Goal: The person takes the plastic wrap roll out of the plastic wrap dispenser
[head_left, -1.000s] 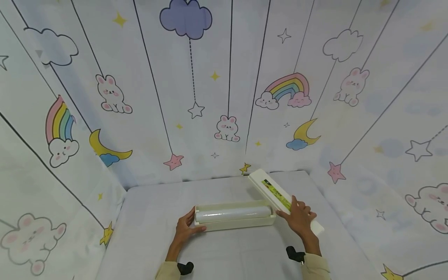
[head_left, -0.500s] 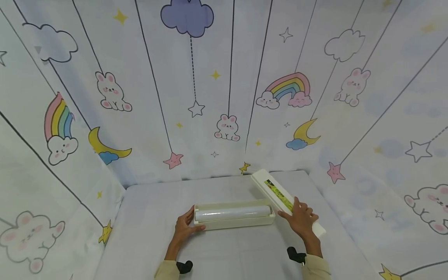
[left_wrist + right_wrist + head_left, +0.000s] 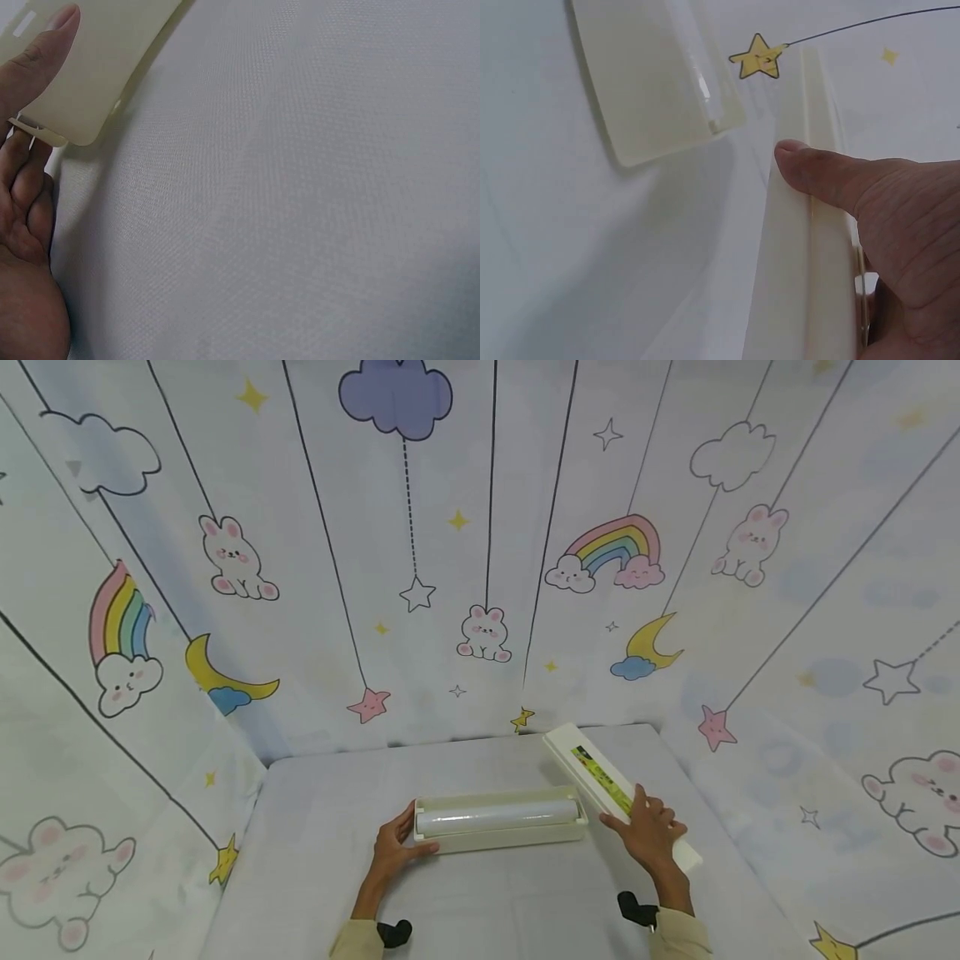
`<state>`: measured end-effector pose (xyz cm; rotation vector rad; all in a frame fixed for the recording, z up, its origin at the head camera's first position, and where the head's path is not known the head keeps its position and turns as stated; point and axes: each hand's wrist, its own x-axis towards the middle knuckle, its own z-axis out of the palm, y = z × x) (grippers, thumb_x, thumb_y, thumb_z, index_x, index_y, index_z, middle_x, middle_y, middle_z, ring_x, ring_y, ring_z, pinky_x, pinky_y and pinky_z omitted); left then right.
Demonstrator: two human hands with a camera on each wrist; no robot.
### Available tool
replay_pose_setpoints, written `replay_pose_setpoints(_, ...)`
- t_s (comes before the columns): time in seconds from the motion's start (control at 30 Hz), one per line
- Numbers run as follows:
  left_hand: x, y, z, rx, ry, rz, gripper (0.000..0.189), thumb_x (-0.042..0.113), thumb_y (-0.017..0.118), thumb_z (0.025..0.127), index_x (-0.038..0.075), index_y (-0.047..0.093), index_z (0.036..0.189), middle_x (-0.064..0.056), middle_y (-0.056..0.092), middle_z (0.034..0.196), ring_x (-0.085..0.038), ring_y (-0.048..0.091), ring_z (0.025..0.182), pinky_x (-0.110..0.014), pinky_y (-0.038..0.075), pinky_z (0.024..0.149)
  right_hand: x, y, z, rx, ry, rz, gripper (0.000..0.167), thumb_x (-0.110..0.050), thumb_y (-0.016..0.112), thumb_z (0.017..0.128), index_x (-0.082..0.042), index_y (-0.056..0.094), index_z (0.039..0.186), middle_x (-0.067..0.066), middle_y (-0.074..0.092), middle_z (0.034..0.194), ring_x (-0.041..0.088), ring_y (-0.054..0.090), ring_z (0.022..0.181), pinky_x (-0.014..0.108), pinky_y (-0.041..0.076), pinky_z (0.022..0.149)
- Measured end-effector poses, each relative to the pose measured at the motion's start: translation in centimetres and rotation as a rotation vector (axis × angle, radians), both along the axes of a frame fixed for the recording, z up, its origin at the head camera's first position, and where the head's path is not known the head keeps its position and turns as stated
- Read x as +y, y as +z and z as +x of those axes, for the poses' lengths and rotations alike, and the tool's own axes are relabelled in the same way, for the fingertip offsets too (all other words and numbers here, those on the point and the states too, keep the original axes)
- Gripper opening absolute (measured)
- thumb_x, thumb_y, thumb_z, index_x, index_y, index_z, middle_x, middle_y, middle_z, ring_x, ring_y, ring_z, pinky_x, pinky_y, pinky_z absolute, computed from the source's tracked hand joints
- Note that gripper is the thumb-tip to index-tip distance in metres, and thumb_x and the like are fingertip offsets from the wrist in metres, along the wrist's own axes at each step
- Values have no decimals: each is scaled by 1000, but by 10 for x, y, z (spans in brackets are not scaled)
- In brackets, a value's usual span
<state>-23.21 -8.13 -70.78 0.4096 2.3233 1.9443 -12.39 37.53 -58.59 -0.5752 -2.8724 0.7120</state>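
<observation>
A long cream plastic box lies on the table with its top off. Inside it rests a shiny roll of plastic wrap. My left hand grips the box's left end, thumb on the front wall and fingers behind the end; the left wrist view shows this end wall close up. To the right, my right hand holds the cream lid, which slants away from me and bears a green and yellow label. In the right wrist view, the thumb presses along the lid's side, apart from the box.
A white cloth covers the table. Behind and at both sides hang white fabric walls printed with bunnies, stars, clouds and rainbows. Black wrist mounts sit at the cuffs of both beige sleeves.
The right hand has shifted the lid slightly to the right, widening the gap from the box. The left hand keeps its grip on the box, which stays nearly in place.
</observation>
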Motion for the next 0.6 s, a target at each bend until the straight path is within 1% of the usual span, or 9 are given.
replay_pose_setpoints(0.07,0,-2,0,-7,2,8,105,12,100,79,-2,43,165,-20,48,169,-45,48,155,-41,42,130,0,0,1,-7,0,-3,106,-42,80,96,12,22,166,51,42,143,68,41,123,81,28,96)
replay_pose_setpoints(0.13,-1,-4,0,1,3,16,104,14,100,78,-1,44,165,-19,48,168,-44,49,155,-28,43,128,1,-1,1,-11,-1,-10,107,-42,80,96,12,20,166,51,41,144,68,40,123,81,27,96)
replay_pose_setpoints(0.23,-1,-6,-1,44,1,17,103,15,100,78,-2,45,164,-23,49,167,-46,51,153,-15,43,122,2,-2,3,-18,-6,-15,107,-43,80,96,11,19,166,51,40,144,67,39,123,81,27,96)
replay_pose_setpoints(0.3,-1,-7,-3,58,-1,13,103,16,101,78,-3,46,163,-25,49,166,-47,51,152,-15,44,122,4,-3,4,-19,-11,-19,107,-43,80,96,11,18,166,51,39,145,67,39,123,81,26,96)
replay_pose_setpoints(0.37,-2,-6,-3,55,-7,5,103,15,100,79,-3,44,164,-25,48,167,-47,50,153,-25,45,126,6,-4,4,-22,-17,-22,107,-43,80,97,11,18,166,50,39,144,66,39,122,81,25,97)
replay_pose_setpoints(0.43,-2,-5,-4,17,-8,8,104,14,100,79,-1,43,165,-21,46,169,-45,48,155,-37,43,130,7,-5,4,-22,-24,-18,107,-43,80,97,11,19,166,50,40,143,66,40,121,81,25,96)
replay_pose_setpoints(0.47,-2,-5,-4,-7,-8,14,105,13,100,79,0,43,166,-19,45,170,-44,46,157,-36,41,130,8,-5,5,-23,-27,-16,107,-43,80,96,11,19,166,50,41,142,66,40,121,81,26,96)
replay_pose_setpoints(0.53,-2,-5,-4,-24,-10,16,104,12,99,80,2,42,166,-17,44,171,-42,45,158,-33,40,131,8,-5,5,-28,-33,-10,107,-43,80,96,11,20,166,50,41,142,66,40,121,81,26,96)
replay_pose_setpoints(0.6,-2,-6,-4,-41,-7,22,105,11,99,80,3,42,167,-16,44,172,-40,44,159,-22,39,129,9,-4,6,-31,-38,-6,107,-43,80,96,12,20,165,51,41,141,67,40,121,82,27,96)
